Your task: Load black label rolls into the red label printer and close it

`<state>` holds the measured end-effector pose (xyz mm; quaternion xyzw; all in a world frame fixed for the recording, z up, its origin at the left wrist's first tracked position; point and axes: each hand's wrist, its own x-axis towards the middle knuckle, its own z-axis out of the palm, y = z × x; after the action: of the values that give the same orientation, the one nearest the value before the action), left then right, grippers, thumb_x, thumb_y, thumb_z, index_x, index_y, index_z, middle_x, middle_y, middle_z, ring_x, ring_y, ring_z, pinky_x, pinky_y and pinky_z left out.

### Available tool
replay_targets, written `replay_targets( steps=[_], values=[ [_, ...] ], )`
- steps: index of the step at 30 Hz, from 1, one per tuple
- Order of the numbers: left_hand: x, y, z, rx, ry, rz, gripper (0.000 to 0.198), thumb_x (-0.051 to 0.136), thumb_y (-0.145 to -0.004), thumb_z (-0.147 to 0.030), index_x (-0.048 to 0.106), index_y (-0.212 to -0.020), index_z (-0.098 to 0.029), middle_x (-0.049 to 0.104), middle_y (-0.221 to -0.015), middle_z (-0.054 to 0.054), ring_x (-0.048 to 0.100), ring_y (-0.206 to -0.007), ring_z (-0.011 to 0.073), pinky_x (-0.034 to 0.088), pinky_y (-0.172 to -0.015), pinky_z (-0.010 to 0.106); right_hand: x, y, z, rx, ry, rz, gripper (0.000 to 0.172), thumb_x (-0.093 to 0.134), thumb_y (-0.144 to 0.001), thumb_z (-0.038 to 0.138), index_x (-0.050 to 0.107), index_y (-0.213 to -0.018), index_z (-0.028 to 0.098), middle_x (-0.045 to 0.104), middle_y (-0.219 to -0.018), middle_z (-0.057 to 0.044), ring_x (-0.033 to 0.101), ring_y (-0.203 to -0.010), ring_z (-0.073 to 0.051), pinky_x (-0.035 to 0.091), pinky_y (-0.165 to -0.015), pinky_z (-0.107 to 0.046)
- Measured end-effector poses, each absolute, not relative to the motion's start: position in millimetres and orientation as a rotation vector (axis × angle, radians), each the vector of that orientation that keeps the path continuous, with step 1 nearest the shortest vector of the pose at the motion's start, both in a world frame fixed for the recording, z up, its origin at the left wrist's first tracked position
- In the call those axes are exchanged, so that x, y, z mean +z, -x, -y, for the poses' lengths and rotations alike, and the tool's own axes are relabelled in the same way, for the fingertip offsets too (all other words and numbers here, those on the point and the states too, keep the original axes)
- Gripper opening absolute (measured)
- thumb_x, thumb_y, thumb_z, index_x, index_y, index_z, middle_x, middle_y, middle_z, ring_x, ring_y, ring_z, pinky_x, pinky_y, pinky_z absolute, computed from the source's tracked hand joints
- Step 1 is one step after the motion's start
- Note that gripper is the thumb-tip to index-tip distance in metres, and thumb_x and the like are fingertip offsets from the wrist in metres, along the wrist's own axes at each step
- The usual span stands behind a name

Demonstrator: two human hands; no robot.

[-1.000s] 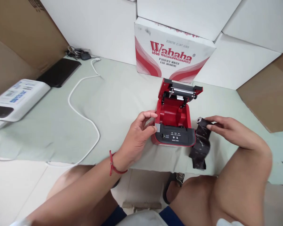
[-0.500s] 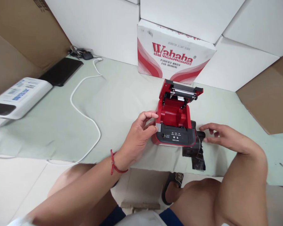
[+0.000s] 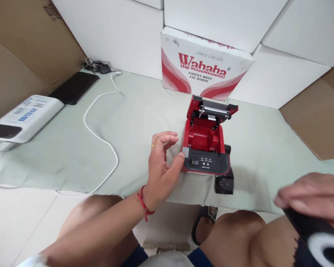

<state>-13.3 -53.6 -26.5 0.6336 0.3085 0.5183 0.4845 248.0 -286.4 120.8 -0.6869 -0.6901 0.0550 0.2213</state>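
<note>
A small red and black label printer (image 3: pixel 207 163) stands on the cloth-covered table with its lid (image 3: pixel 211 107) raised and its red roll bay bare. My left hand (image 3: pixel 163 163) is at the printer's left side; its thumb tip touches the grey front corner, while its fingers are apart and off the body. At the lower right, my right hand (image 3: pixel 311 194), blurred, grips a black roll (image 3: pixel 308 226) with a white core ring and a jagged-edged end hanging down. Another black object (image 3: pixel 225 183) lies partly hidden by the printer's right side.
A Wahaha water carton (image 3: pixel 206 70) stands behind the printer, against stacked white boxes (image 3: pixel 122 33). To the left lie a white power bank (image 3: pixel 30 115), a black phone (image 3: pixel 76 87), keys (image 3: pixel 97 66) and a loose white cable (image 3: pixel 100 137). Brown cardboard borders both sides.
My right hand has taken the black roll from beside the printer and moved it to the lower right. My left hand's fingers have come off the printer's side and spread.
</note>
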Motion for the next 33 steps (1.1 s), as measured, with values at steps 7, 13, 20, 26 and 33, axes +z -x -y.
replay_targets(
  steps=[7, 13, 20, 26, 33],
  values=[
    [-25.1, 14.6, 69.5, 1.615, -2.185, -0.436, 0.058, 0.062, -0.092, -0.002, 0.064, -0.148, -0.02, 0.071, -0.135, 0.012, 0.07, -0.142, 0.0291, 0.062, -0.126, 0.05, 102.9, -222.5, 160.2, 0.41, 1.905, 1.839, 0.043, 0.062, -0.113, 0.035, 0.08, -0.152, 0.029, 0.09, -0.135, -0.006, 0.085, -0.09, -0.02, 0.069, -0.079, -0.032],
    [-27.8, 13.8, 78.5, 1.51, -2.345, -0.357, 0.066, 0.062, -0.09, -0.006, 0.065, -0.154, -0.019, 0.078, -0.134, 0.014, 0.07, -0.149, 0.0298, 0.058, -0.132, 0.05, 78.9, -211.5, 115.5, 0.368, 2.121, 1.93, 0.049, 0.054, -0.109, 0.024, 0.079, -0.152, 0.024, 0.089, -0.138, -0.01, 0.086, -0.112, -0.028, 0.065, -0.093, -0.039],
    [-28.8, 8.5, 78.5, 1.382, -2.521, -0.395, 0.031, 0.069, -0.104, -0.019, 0.075, -0.135, -0.02, 0.089, -0.121, 0.008, 0.078, -0.145, 0.026, 0.033, -0.15, 0.049, 75.7, -196.7, 89.1, 0.328, 2.582, 1.997, 0.053, 0.053, -0.111, 0.02, 0.073, -0.16, 0.026, 0.091, -0.134, -0.013, 0.087, -0.112, -0.036, 0.062, -0.088, -0.044],
    [-28.4, 9.9, 77.5, 1.416, -2.516, -0.365, 0.024, 0.071, -0.105, -0.01, 0.08, -0.125, -0.021, 0.092, -0.117, 0.002, 0.08, -0.138, 0.0224, 0.034, -0.151, 0.047, 74.2, -199.1, 98.6, 0.241, 2.47, 2.016, 0.049, 0.059, -0.109, 0.021, 0.08, -0.153, 0.026, 0.09, -0.139, -0.01, 0.089, -0.114, -0.034, 0.066, -0.089, -0.043],
    [-25.1, 14.9, 77.0, 1.476, -2.447, -0.265, 0.02, 0.072, -0.105, -0.009, 0.083, -0.119, -0.018, 0.093, -0.11, -0.001, 0.081, -0.134, 0.0196, 0.033, -0.152, 0.045, 100.3, -210.2, 139.7, -0.249, 1.89, 1.357, 0.032, 0.068, -0.116, 0.052, 0.09, -0.132, 0.035, 0.092, -0.123, -0.005, 0.087, -0.108, -0.028, 0.07, -0.093, -0.044]
  ],
)
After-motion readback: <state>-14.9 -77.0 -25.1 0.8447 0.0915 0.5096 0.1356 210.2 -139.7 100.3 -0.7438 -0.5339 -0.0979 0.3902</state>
